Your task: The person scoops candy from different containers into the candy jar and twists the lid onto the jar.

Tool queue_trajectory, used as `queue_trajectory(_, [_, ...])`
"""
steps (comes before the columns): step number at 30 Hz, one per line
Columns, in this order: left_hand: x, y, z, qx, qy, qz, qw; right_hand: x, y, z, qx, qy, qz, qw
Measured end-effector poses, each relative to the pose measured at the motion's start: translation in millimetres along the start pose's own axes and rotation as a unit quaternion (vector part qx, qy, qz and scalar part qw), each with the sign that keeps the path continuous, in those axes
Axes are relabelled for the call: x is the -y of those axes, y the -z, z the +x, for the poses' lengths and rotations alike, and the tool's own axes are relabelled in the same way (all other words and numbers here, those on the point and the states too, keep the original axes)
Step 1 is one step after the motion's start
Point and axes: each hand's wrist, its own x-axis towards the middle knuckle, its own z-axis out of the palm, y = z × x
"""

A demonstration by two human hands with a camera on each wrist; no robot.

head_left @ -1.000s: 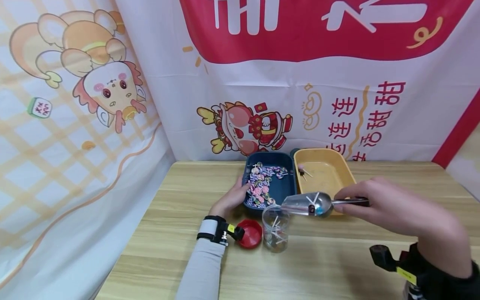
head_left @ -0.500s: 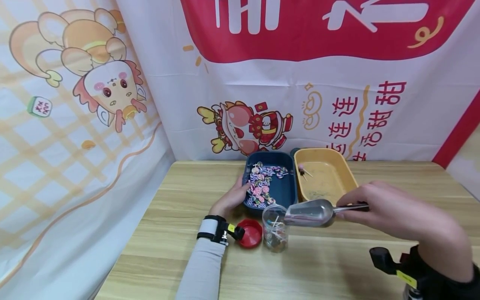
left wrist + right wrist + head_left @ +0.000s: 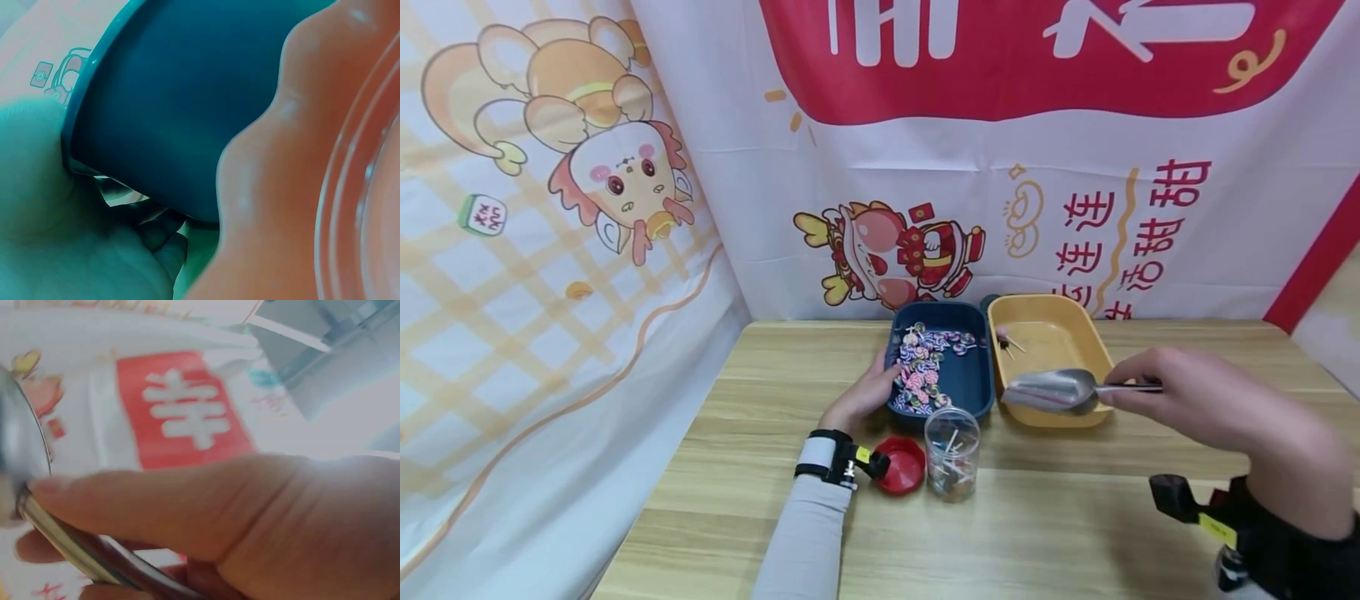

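two hands work over a pale wooden table (image 3: 760,467), backed by cloth printed with cartoon dragons. farthest left, the left hand (image 3: 861,398) rests against the outer left wall of the dark blue tray (image 3: 977,392), its fingers lying along that wall; the left wrist view shows the thumb (image 3: 31,162) pressed to the tray's rim and the fingers tucked under its curved side. the tray holds a heap of small wrapped lollipops (image 3: 921,371), mostly pink, purple and white. just in front of the tray's near left corner lies a red lid (image 3: 901,467), flat on the table, close beside the wrist strap. touching distance to its right stands a clear jar (image 3: 952,454), upright and open, with lollipops in its lower part and white sticks poking up. behind and to the right sits a yellow tray (image 3: 1097,346), side by side with the blue one, with a couple of sticks at its far left corner. a metal scoop (image 3: 1051,390) hangs above the yellow tray's near edge, its bowl pointing left and looking empty. the right hand (image 3: 1195,404) pinches the scoop's thin handle between thumb and curled fingers, well right of the jar.
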Motion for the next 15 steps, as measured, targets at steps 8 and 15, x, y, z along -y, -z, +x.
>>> queue_trajectory(8, [-2.8,-1.1,3.8,0.002,-0.004,-0.002,1.0000,-33.8,-6.0,30.4,0.035,-0.048,-0.002,0.998])
queue_trajectory(15, [-4.5,-0.1,4.0,0.010,-0.024,-0.002,0.9997,-53.2,-25.4,50.9,0.033,-0.044,-0.001,0.999])
